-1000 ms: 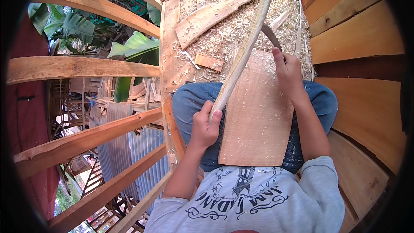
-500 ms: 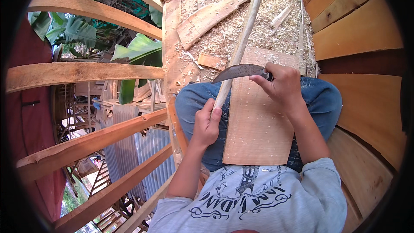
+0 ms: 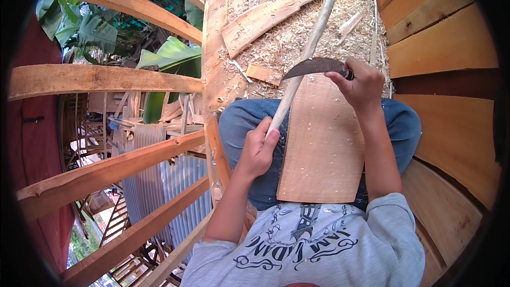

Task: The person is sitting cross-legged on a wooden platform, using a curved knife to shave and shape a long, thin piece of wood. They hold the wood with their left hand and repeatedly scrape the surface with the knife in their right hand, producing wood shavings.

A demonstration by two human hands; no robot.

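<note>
A long, pale wooden stick [image 3: 313, 40] slants up and away from my lap, its near end wrapped in the fingers of my left hand [image 3: 260, 148]. My right hand [image 3: 361, 86] grips the short dark handle of a curved knife [image 3: 317, 66]. The dark blade lies across the stick, well above my left hand, its tip pointing left. Under the knife, a flat, smooth board [image 3: 324, 149] rests on my lap between my legs and reaches toward my shirt.
Wood shavings [image 3: 276, 32] cover the plank floor ahead, with a long wood offcut [image 3: 265, 21] and a small block [image 3: 264, 74] among them. Open wooden rails [image 3: 111, 172] run along the left, with a drop beyond. A plank wall [image 3: 446, 48] stands close on the right.
My right hand and the knife have moved up and to the right along the stick. The stick has tilted slightly right, and my left hand has shifted a little right with it.
</note>
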